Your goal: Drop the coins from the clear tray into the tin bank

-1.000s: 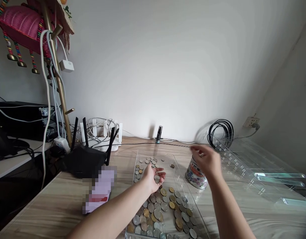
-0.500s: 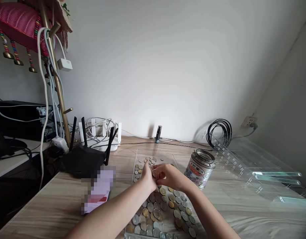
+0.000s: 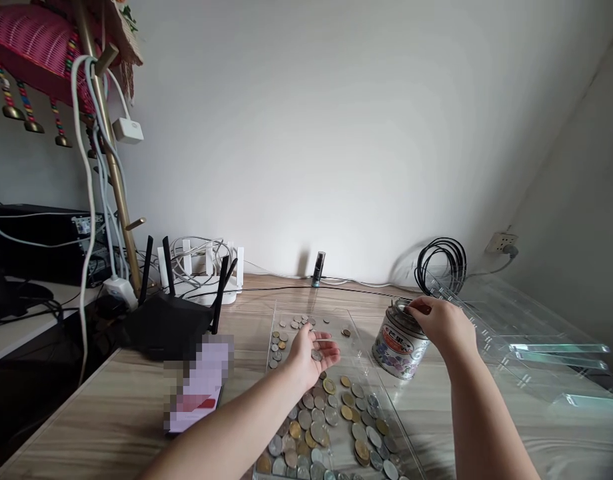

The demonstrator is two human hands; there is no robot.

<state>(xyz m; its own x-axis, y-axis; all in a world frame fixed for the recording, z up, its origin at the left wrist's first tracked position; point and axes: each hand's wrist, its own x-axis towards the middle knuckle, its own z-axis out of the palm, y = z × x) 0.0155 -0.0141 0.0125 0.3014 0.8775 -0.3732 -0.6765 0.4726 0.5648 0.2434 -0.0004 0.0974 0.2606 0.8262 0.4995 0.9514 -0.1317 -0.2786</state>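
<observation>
My left hand (image 3: 309,353) is held palm up over a clear acrylic tray (image 3: 361,333), its fingers loosely curled. In its palm rests a silver coin (image 3: 316,355). At the mouth of a flowered metal tin (image 3: 399,347) is my right hand (image 3: 441,323), fingertips bunched and pointing down past the rim. What those fingers hold, if anything, is hidden. Beneath and around my left hand, many gold and silver coins (image 3: 317,432) lie spread in the tray, with the smaller ones toward its far end.
Left of the tray lies a phone (image 3: 196,393) with a blurred screen. Behind it stand a black router (image 3: 166,323) and a white router (image 3: 216,288). A small bottle (image 3: 318,269) is by the wall. Clear acrylic trays (image 3: 526,333) and a black cable coil (image 3: 440,267) are at right.
My right hand has left my left hand and moved right to the tin's mouth. My left hand stays over the tray, its palm and a coin now in view.
</observation>
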